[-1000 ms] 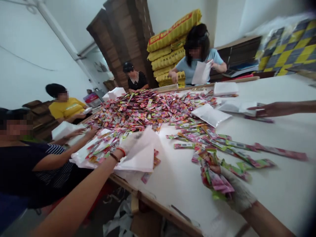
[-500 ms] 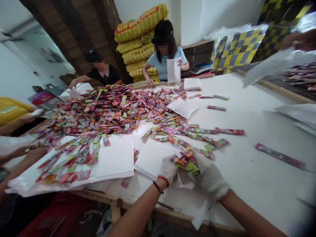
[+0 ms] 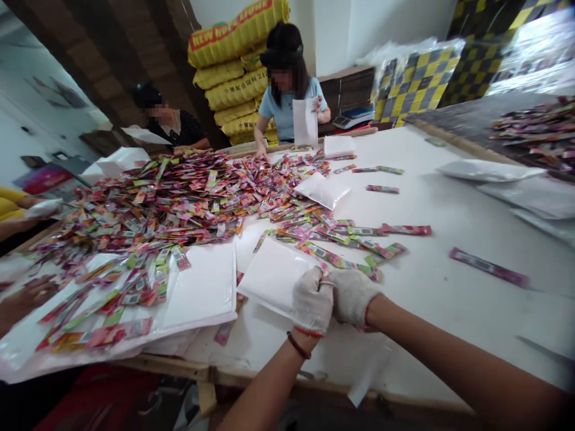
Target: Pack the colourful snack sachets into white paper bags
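My left hand point(image 3: 313, 300), in a white knitted glove with a red cuff, has its fingers curled closed over the right edge of a flat white packet point(image 3: 275, 276). Pressed against it is my right hand point(image 3: 356, 297), also gloved, its fingers closed. What either hand pinches is hidden between them. Small pink and green sachets point(image 3: 330, 256) lie just beyond the hands. A large heap of such sachets point(image 3: 193, 194) covers the table's left and middle.
Larger white bags point(image 3: 206, 284) with sachets on top lie at left, beside another person's hand point(image 3: 33, 296). Two people sit across the white table point(image 3: 431, 305). More white packets point(image 3: 492, 170) lie at right. A wooden edge point(image 3: 260, 383) runs along the front.
The bunch of sachets between my hands is no longer visible. My hands have come together, fingers closed. The hand at upper right has left the view, and the camera view has shifted.
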Available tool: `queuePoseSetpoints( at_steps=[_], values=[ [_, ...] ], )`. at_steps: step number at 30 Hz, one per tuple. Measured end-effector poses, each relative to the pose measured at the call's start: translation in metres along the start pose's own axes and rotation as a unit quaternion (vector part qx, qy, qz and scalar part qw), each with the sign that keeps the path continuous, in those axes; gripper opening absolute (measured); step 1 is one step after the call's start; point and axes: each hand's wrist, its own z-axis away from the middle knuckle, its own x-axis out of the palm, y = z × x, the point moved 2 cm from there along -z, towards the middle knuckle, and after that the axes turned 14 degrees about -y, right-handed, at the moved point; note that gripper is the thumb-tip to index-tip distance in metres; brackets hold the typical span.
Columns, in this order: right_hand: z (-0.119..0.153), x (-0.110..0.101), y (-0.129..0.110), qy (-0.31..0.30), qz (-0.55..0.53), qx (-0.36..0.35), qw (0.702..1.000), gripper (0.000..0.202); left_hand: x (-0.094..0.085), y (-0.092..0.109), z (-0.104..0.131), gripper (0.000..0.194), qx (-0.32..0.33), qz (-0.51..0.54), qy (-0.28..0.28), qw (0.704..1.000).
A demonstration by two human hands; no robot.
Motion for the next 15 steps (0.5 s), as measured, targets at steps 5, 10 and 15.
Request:
queuePoseSetpoints(
  at_steps=[5, 10, 15],
  values=[
    [0.025, 0.022, 0.011, 0.093, -0.058, -0.014, 0.994, 0.034, 0.008, -0.003, 0.003, 0.016, 0.002, -0.04, -0.002, 0.999],
    [0.035, 0.043, 0.014, 0.197, -0.012, -0.065, 0.978, 0.032, 0.01, 0.001, 0.009, 0.02, 0.033, -0.079, 0.007, 0.996],
    [0.019, 0.037, 0.023, 0.174, -0.115, -0.077, 0.975, 0.026, 0.007, 0.004, 0.005, 0.025, 0.022, -0.053, 0.0, 0.998]
  ],
)
